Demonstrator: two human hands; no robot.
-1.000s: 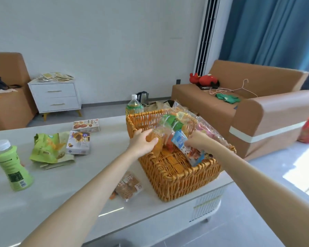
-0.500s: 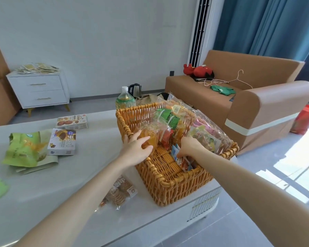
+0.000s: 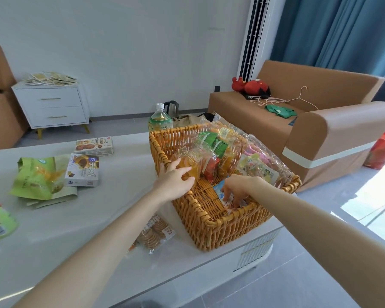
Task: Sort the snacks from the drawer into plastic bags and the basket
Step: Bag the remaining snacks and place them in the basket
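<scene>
Inside wicker basket (image 3: 209, 221) on white table (image 3: 125, 174): clear bag of orange snacks (image 3: 189, 165), upright by left wall, gripped in curled fingers of left hand (image 3: 176, 181); blue-and-white snack packet (image 3: 219, 188), low at near corner, pinched under bent fingertips of right hand (image 3: 240, 190). Biscuit pack (image 3: 156, 232) just beside basket.

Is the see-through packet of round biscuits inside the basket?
No, the clear packet of round brown biscuits lies on the white table, outside the woven orange wicker basket, by its near corner.
</scene>
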